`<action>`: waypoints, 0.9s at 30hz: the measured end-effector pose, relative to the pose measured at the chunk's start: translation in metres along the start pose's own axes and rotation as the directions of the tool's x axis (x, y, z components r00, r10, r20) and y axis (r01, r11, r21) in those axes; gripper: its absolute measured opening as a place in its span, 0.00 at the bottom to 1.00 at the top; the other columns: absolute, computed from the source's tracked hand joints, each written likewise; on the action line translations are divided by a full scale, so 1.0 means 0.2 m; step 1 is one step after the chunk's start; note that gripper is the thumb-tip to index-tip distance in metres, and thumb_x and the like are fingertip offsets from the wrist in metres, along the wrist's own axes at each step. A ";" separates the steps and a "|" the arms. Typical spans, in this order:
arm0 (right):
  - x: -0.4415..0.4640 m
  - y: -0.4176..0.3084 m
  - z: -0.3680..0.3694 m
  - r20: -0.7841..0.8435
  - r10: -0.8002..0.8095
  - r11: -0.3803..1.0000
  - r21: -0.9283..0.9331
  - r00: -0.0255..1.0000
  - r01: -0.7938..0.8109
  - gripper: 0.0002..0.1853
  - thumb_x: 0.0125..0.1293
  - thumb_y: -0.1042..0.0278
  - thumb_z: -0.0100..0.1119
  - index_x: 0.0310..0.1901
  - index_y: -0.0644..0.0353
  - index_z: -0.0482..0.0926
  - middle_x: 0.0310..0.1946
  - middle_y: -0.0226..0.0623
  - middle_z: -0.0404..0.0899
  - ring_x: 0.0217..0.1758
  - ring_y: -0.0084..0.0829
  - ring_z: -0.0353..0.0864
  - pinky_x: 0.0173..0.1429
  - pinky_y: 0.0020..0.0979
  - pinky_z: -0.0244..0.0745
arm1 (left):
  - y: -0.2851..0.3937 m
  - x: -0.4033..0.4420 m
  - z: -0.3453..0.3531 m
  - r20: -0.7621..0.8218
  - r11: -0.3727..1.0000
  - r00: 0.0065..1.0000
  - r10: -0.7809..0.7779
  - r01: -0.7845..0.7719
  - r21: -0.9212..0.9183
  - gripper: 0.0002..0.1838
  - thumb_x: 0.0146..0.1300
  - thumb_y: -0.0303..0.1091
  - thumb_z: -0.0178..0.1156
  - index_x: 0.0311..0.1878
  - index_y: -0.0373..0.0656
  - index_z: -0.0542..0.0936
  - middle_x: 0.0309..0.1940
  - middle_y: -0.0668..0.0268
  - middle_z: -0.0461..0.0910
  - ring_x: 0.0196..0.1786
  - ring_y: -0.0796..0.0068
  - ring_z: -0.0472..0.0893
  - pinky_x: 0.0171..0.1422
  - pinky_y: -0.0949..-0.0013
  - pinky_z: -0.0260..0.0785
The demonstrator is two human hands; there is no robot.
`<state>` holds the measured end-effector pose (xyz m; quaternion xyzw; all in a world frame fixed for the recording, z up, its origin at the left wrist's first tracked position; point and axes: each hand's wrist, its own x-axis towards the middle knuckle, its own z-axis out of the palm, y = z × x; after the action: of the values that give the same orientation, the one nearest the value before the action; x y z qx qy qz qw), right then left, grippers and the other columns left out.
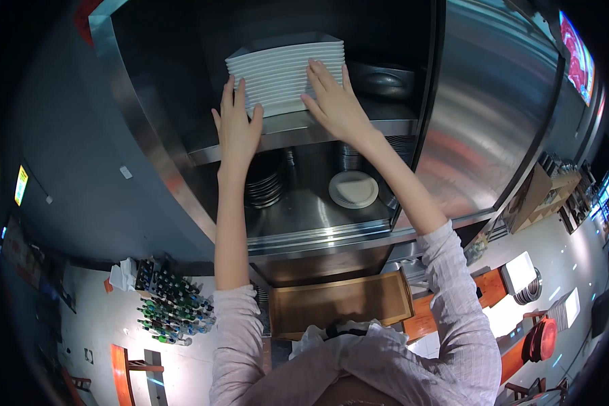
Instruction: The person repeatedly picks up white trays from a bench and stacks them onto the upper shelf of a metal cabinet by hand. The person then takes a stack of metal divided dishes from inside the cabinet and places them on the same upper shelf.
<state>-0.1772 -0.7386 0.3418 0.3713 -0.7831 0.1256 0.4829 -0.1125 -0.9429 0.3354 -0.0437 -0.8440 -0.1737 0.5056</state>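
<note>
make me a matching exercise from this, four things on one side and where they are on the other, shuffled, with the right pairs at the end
Things
1. stacked white plates
2. stacked dark plates
3. clustered bottles
4. wooden tray

Places
A. off to the left of the view, away from the cabinet
B. just in front of the person's torso
C. on the upper shelf, with the left hand and right hand at them
D. on the lower level, beneath that shelf

Right pairs: 1-C, 2-D, 3-A, 4-B
</note>
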 end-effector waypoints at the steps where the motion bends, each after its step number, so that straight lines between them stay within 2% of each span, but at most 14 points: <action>1: -0.04 -0.03 -0.02 0.000 0.007 1.000 -0.004 1.000 -0.007 0.31 0.76 0.53 0.39 0.71 0.69 0.55 0.74 0.48 0.54 0.79 0.40 0.49 0.80 0.50 0.34 | 0.03 -0.04 -0.01 0.005 1.000 1.000 0.005 -0.005 -0.004 0.30 0.67 0.38 0.53 0.71 0.43 0.62 0.74 0.58 0.55 0.76 0.56 0.57 0.76 0.36 0.40; 4: -0.18 -0.15 -0.12 0.017 0.006 0.984 0.176 1.000 -0.009 0.30 0.75 0.56 0.42 0.70 0.70 0.58 0.72 0.51 0.56 0.78 0.43 0.51 0.79 0.52 0.36 | 0.14 -0.17 -0.05 0.007 0.989 0.995 0.102 -0.100 -0.111 0.30 0.67 0.34 0.54 0.71 0.41 0.62 0.73 0.57 0.56 0.76 0.55 0.56 0.78 0.42 0.41; 8: -0.40 -0.26 -0.22 0.096 0.034 0.962 0.267 0.995 -0.059 0.29 0.74 0.60 0.46 0.69 0.71 0.58 0.72 0.49 0.56 0.78 0.43 0.49 0.79 0.51 0.36 | 0.24 -0.31 -0.04 0.062 0.964 0.984 0.170 -0.153 -0.218 0.29 0.67 0.33 0.54 0.71 0.40 0.62 0.73 0.57 0.57 0.77 0.54 0.54 0.78 0.44 0.40; 11: -0.58 -0.29 -0.25 0.179 0.123 0.931 0.319 0.976 -0.176 0.30 0.73 0.61 0.47 0.70 0.69 0.57 0.73 0.47 0.56 0.79 0.43 0.49 0.79 0.51 0.36 | 0.31 -0.39 0.01 0.134 0.939 0.967 0.215 -0.168 -0.300 0.29 0.66 0.32 0.54 0.70 0.39 0.63 0.73 0.55 0.57 0.76 0.54 0.55 0.79 0.45 0.40; 15: -0.75 -0.29 -0.28 0.238 0.218 0.927 0.251 0.946 -0.277 0.30 0.74 0.60 0.46 0.71 0.67 0.56 0.74 0.45 0.54 0.79 0.41 0.49 0.79 0.51 0.35 | 0.38 -0.46 0.13 0.177 0.872 0.935 0.308 -0.203 -0.445 0.29 0.65 0.31 0.55 0.70 0.39 0.64 0.73 0.54 0.58 0.76 0.55 0.56 0.79 0.45 0.40; 21: -0.92 -0.26 -0.44 0.276 0.256 0.955 0.075 0.926 -0.286 0.31 0.73 0.58 0.45 0.71 0.67 0.57 0.74 0.46 0.54 0.79 0.40 0.49 0.80 0.51 0.34 | 0.59 -0.60 0.27 0.227 0.773 0.883 0.411 -0.205 -0.600 0.26 0.68 0.28 0.50 0.70 0.38 0.64 0.73 0.54 0.58 0.76 0.56 0.55 0.79 0.46 0.40; 27: -1.19 -0.19 -0.69 0.274 0.379 0.911 0.056 0.884 -0.408 0.30 0.72 0.66 0.44 0.73 0.66 0.53 0.74 0.46 0.52 0.79 0.41 0.49 0.80 0.50 0.34 | 0.94 -0.78 0.39 0.286 0.681 0.812 0.509 -0.176 -0.711 0.29 0.68 0.27 0.47 0.72 0.35 0.58 0.73 0.52 0.55 0.77 0.54 0.53 0.79 0.47 0.39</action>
<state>0.0024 -0.5798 0.2021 0.2441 -0.8897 0.2158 0.3198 -0.0564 -0.7256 0.2138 -0.4200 -0.7982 -0.3409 0.2650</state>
